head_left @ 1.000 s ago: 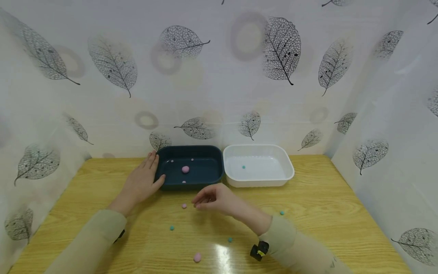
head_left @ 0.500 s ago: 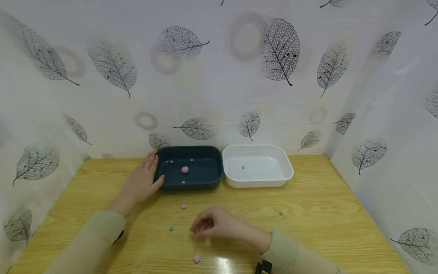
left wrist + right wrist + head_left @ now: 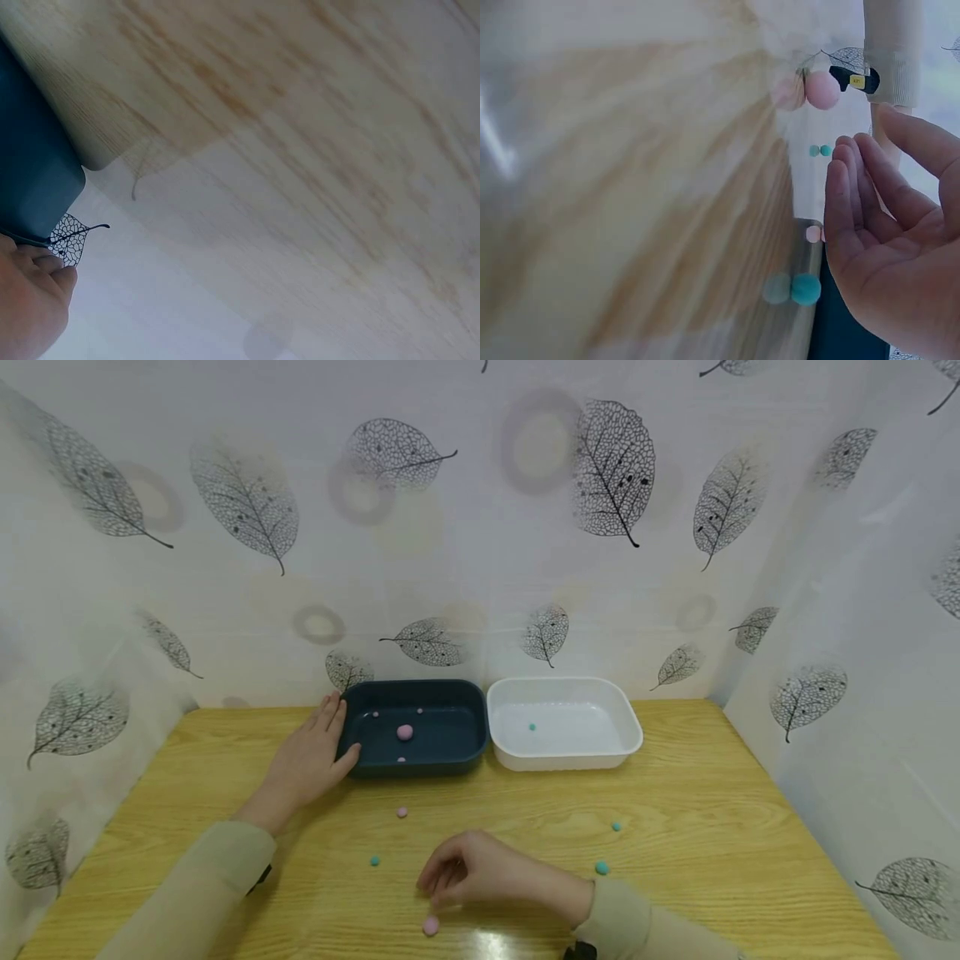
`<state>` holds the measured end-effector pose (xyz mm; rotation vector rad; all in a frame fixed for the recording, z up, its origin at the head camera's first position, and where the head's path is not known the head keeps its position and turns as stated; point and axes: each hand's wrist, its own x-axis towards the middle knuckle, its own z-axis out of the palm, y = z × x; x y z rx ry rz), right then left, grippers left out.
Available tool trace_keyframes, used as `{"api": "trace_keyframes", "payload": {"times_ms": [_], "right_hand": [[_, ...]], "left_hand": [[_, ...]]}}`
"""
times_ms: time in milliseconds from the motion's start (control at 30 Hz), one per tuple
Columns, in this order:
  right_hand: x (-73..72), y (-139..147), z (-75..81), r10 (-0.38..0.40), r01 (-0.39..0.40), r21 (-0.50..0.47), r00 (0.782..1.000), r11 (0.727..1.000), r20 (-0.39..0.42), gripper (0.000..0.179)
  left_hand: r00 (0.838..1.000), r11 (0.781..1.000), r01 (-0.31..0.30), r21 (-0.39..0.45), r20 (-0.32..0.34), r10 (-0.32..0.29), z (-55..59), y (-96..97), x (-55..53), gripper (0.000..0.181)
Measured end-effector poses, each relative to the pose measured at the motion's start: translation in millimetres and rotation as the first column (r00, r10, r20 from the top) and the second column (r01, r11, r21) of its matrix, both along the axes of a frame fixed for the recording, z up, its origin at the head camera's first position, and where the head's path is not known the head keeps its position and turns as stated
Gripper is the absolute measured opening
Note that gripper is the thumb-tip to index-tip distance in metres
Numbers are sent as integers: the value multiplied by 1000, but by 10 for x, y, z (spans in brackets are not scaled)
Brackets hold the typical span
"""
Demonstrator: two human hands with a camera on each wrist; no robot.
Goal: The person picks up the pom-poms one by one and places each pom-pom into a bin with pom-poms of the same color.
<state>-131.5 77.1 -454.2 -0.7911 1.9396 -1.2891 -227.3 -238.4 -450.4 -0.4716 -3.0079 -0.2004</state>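
My left hand (image 3: 309,762) lies against the left end of the dark blue dish (image 3: 426,770), thumb on the front rim and fingers stretched along the side. In the left wrist view its fingertips (image 3: 66,279) touch the dish's edge. My right hand (image 3: 480,870) hovers low over the table, fingers loosely bent, thumb apart, nothing between them in the right wrist view. Just below its fingertips is a pink ball (image 3: 431,926), also seen as a pink ball (image 3: 823,90) ahead of the fingers. Inside the dark dish are a larger pink ball (image 3: 405,732) and several small pink ones.
A white dish (image 3: 564,762) touches the dark dish's right side and contains a small teal ball (image 3: 532,727). On the wooden table lie a small pink ball (image 3: 402,812) and teal balls (image 3: 374,861), two of them at right (image 3: 602,867). A leaf-patterned curtain surrounds the table.
My right hand has moved from in front of the dishes towards the table's near side, down to the pink ball. It now covers a teal ball seen earlier. My left hand stays put.
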Motion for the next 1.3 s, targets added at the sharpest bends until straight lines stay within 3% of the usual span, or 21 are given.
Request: {"api": "trace_keyframes", "payload": {"times_ms": [267,600,900,1100,1233,1300], "right_hand": [[5,5,-36,19,-20,16,999,1000,38,24],[1,-14,-89,93,-90,44,994,995,-63,23],[32,-38,-95,154,-129,119,960,984,-235,17],[47,-44,-81,196,-154,145,921,977,-337,13],[53,-44,-69,207,-162,152,911,975,-356,10],[56,-43,-67,203,-161,147,916,976,-346,9]], "left_hand": [[1000,1000,6,3,1,-6,14,3,2,78],[1000,1000,-2,7,14,1,6,-17,-10,78],[1000,1000,-7,14,16,7,8,-13,-10,78],[1000,1000,-5,13,15,5,3,-9,-15,78],[1000,1000,-6,13,14,6,3,-7,-12,78],[1000,1000,-6,13,13,6,1,-6,-13,78]]}}
